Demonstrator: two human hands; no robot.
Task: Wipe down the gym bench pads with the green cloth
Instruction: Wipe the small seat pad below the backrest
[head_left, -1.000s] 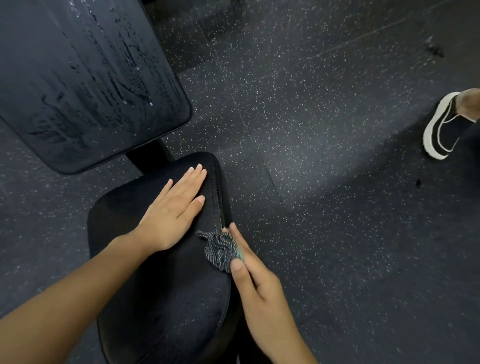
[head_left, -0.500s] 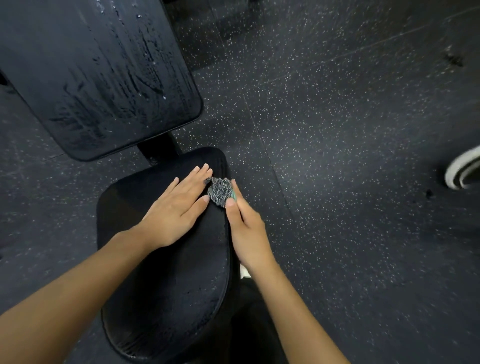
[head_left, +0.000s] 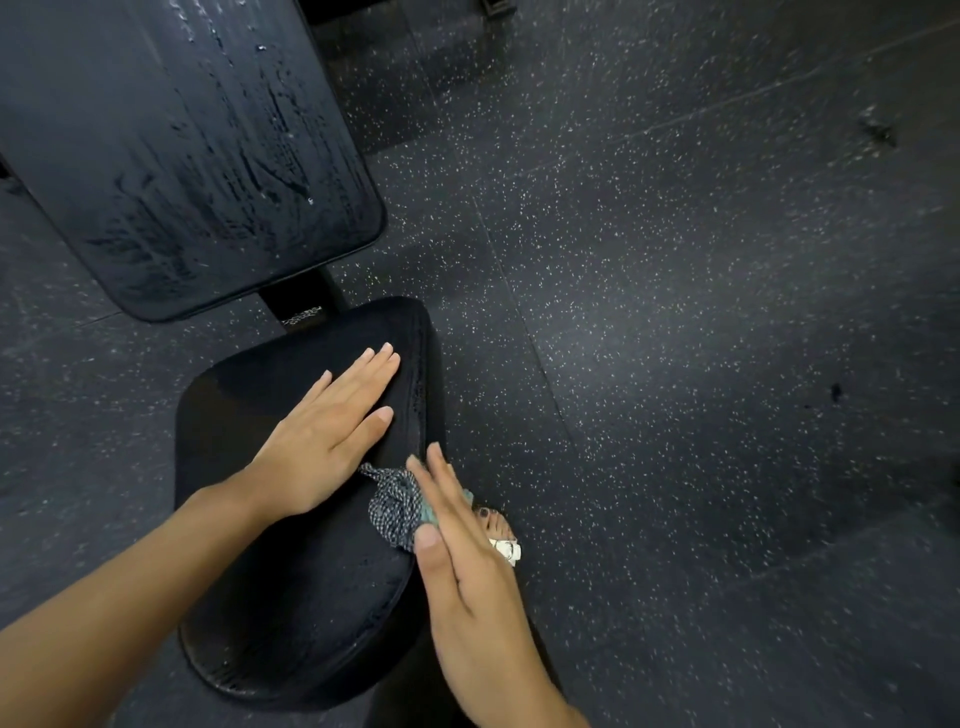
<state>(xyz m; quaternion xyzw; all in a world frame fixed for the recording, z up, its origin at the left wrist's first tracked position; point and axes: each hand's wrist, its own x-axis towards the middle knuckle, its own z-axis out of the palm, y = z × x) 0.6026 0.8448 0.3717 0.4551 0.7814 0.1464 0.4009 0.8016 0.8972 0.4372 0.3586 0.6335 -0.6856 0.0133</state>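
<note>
**Current state.** The green cloth (head_left: 397, 506) is bunched into a small wad. It shows a speckled grey weave outward and a strip of green at its right-hand side. It sits against the right edge of the seat pad (head_left: 291, 597), about halfway along that edge. The right hand (head_left: 457, 551) presses it there with straight fingers and the thumb laid flat along the wad; nothing is curled round it. The left hand (head_left: 332, 441) lies flat, fingers extended, on top of the seat pad and holds nothing. The back pad (head_left: 182, 156) stands apart at upper left, its surface marked with wet streaks and droplets. A foot in a sandal (head_left: 498, 530) shows on the speckled floor (head_left: 675, 312) just beyond the right hand.

**Handling properties (judged, not measured).**
- The cloth is light and limp, and takes whatever shape the hand gives it. Flat pressure alone is likely to let it roll or slip out on the rounded edge.
- Take hold across the middle of the wad, thumb on one face and fingers on the other, or spread it open under the palm for wider contact.
- The pads look firm, with smooth, slightly yielding upholstery. Where wet, they are probably slippery.

**Remaining work.** The back pad appears to need wiping.
</note>
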